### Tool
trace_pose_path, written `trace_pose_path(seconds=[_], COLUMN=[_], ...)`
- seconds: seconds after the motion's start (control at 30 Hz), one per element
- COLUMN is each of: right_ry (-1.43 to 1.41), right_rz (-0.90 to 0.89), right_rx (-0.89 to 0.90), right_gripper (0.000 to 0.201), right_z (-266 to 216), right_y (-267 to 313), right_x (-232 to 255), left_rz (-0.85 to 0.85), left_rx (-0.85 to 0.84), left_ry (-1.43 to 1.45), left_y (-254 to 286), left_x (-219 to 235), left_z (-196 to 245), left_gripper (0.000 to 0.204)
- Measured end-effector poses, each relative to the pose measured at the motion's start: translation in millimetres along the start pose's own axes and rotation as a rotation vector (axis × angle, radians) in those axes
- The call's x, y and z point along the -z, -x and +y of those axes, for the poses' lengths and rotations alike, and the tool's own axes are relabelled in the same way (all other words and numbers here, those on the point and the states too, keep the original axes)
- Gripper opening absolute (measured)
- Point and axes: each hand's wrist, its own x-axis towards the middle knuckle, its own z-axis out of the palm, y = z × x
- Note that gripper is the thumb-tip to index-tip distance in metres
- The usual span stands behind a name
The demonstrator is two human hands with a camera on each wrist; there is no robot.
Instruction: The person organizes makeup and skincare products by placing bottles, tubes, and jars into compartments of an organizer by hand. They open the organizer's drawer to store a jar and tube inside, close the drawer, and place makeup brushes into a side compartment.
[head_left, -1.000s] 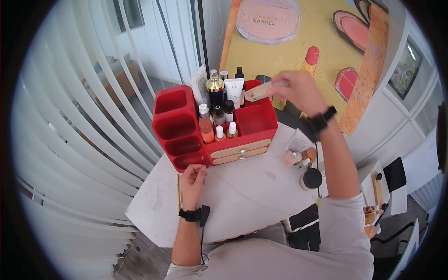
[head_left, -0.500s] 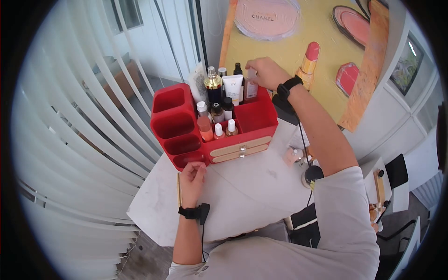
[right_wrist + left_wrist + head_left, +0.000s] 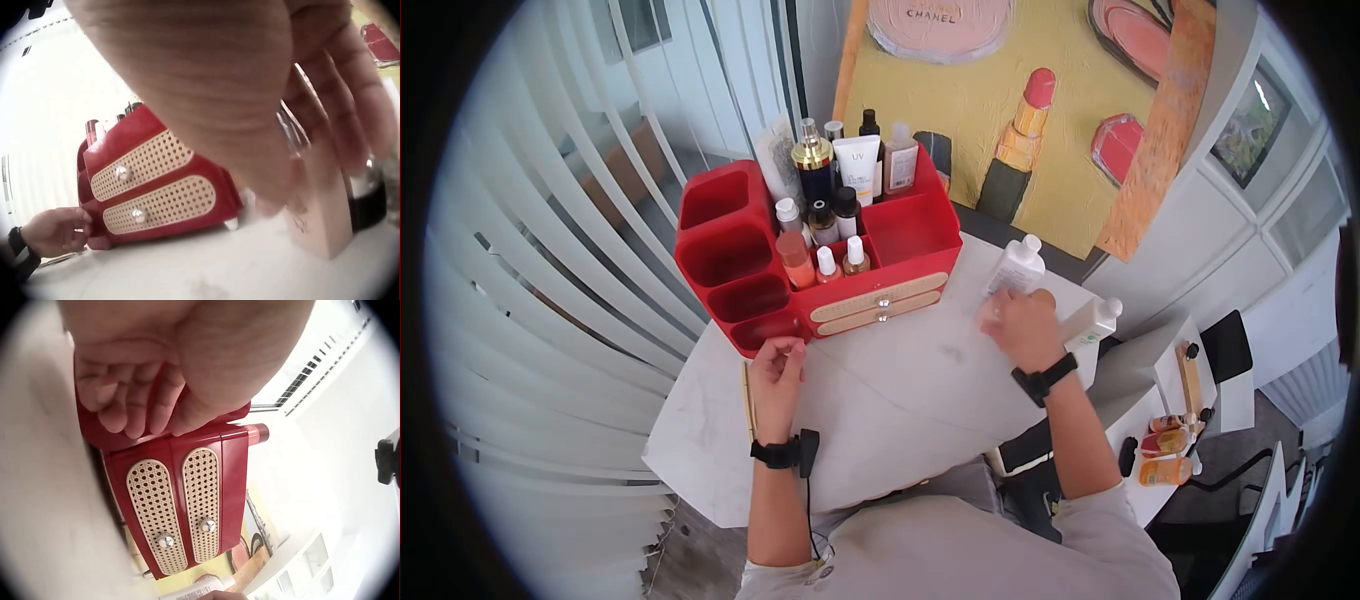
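Deep red on the organizer [image 3: 234, 478], beige with holed weave on the drawer panels [image 3: 150, 506], pale pink on the container [image 3: 325, 231], black on both wristbands [image 3: 1045, 380]

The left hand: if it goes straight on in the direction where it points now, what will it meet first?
Most likely the red organizer, at its nearest compartment; the left hand is right by that edge, though contact is unclear.

Red organizer [image 3: 900, 276], upright, pinkish container [image 3: 320, 232] standing
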Motion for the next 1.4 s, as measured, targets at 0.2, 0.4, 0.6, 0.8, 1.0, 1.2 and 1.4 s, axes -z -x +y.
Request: trace_pose_path(seconds=[0.2,0.4,0.6,0.8,1.0,1.2,1.4], right_ry=[-0.436,-0.920,-0.560,-0.208,-0.150,-0.320,-0.032], right_rz=[0.004,0.230,0.280,0.030,0.068,0.220,-0.060], right_rx=[0.054,-0.153,0.052,-0.049,-0.025,-0.001,0.045], right_gripper=[0.026,0.038,0.040,0.037,0.049,0.047,0.015], right_z=[-24.8,-23.5,-29.7,-49.0,-50.1,-28.0,31.2], right_y=[-17.9,-113.2,-212.4,-234.6,-228.7,-172.8,-51.3], right_x=[36.4,117.4,88.7,72.7,55.3,102.8,74.2], left_rz=[0.028,0.020,0.017,-0.002,-0.014,-0.033,-0.059], left_rx=[0.005,-0.002,0.006,-0.005,0.015,-0.010,-0.008], left_ry=[0.005,0.026,-0.021,0.015,0.015,0.003,0.004], left_y=[2.9,-0.5,0.1,-2.4,-0.7,-0.6,1.5], left_x=[2.4,3.0,3.7,9.1,6.5,7.9,3.1], left_z=[1.0,-3.6,2.7,-2.7,-1.3,-4.2,-0.9], left_gripper=[0.016,0.017,0.015,0.016,0.015,0.016,0.015])
